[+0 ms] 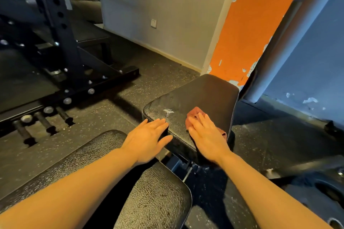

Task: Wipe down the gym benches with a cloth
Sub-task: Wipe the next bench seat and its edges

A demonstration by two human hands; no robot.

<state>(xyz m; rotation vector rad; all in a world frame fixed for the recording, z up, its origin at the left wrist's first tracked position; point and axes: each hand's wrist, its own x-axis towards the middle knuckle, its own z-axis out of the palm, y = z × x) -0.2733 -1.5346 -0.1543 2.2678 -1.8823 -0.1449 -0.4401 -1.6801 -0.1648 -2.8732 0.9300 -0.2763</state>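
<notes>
Cloth (pixel 193 115) near seat pad (pixel 204 95) edge

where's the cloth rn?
Head view, right of centre: the cloth lies on the seat pad, pressed flat under the right hand, right of the pad's white scuff.

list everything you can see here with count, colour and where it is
seat pad: 1, black, centre, white scuff on top
back pad: 1, black, bottom centre
cloth: 1, reddish brown, on the seat pad under the right hand
rack frame: 1, black, bolted, left
wall socket: 1, white, grey wall behind
orange wall panel: 1, peeling, upper right
floor: black, speckled
left hand: 1, flat on the seat pad's near edge
right hand: 1, flat on the cloth
</notes>
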